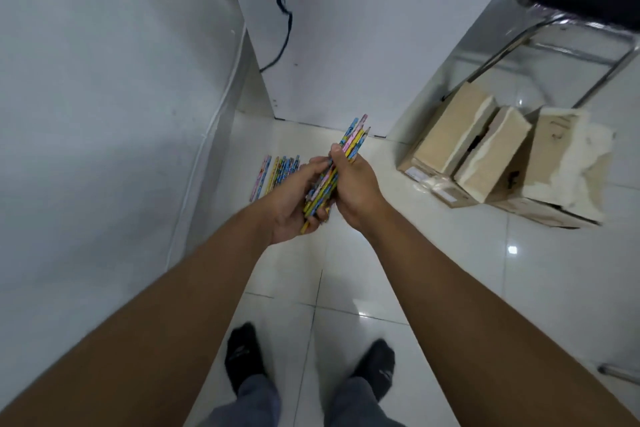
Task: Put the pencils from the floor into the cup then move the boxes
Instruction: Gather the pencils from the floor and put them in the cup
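A bundle of colourful pencils [353, 139] is held between both hands above the tiled floor. My left hand [294, 199] cups the lower ends from below. My right hand [351, 184] grips the bundle's middle, and the tips stick up past its thumb. Several more pencils [277, 172] lie in a row on the floor just left of my hands, near the wall's foot. Brown cardboard boxes [485, 152] with torn open flaps sit on the floor to the right. No cup is in view.
A white panel [104, 114] rises on the left, and a white wall with a hanging black cable [287, 3] stands ahead. A black chair on a metal frame [571, 45] stands behind the boxes. My feet in dark socks [242, 354] stand on glossy tiles.
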A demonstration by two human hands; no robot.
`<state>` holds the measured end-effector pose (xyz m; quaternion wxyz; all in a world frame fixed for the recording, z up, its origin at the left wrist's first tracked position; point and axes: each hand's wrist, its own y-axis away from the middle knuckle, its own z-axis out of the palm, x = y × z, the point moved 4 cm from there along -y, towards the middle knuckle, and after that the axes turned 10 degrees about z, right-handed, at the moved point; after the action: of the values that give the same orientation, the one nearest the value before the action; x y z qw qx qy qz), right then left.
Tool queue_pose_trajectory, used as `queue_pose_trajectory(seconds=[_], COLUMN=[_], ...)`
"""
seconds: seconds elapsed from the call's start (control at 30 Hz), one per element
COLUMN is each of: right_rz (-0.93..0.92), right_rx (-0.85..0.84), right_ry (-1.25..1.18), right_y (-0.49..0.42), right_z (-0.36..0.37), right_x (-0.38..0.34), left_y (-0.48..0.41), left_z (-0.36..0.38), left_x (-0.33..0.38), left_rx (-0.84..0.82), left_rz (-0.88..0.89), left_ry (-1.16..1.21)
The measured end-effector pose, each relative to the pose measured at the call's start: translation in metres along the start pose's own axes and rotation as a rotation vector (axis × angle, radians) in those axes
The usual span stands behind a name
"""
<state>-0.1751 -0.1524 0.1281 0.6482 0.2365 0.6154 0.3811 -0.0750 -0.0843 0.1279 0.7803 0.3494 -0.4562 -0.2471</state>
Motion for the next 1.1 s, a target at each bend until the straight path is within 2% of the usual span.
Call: queue_pose_trajectory(seconds=[0.23,0.37,0.5,0.6,0.73,0.9,1.1], right_rz=[0.116,0.173,0.145,0.090,0.025,0.091,0.093], right_rx=[-0.018,-0.047,-0.119,-0.152,-0.202,-0.269,-0.304], right_ry=[-0.107,-0.232,-0.272,-0.291,-0.343,-0.364,-0.350], right_y=[0.137,0.207,0.272,0.311,0.344,0.361,0.346], right_z=[0.005,-0.001,0.002,0.006,0.012,0.040,0.075], right_x=[-0.071,-0.112,-0.162,-0.200,-0.235,-0.249,-0.271], left_y=[0.141,0.214,0.277,0.315,0.344,0.348,0.337], left_z=[0.057,0.082,0.111,0.142,0.173,0.176,0.154], left_x=[0.056,0.077,0.090,0.101,0.123,0.176,0.236], left_rx=[0.052,0.122,0.244,0.226,0.154,0.082,0.061], left_rz=[-0.076,-0.038,-0.014,-0.037,0.071,0.196,0.164], left_ry=[0.067,0.245,0.389,0.533,0.675,0.823,0.744])
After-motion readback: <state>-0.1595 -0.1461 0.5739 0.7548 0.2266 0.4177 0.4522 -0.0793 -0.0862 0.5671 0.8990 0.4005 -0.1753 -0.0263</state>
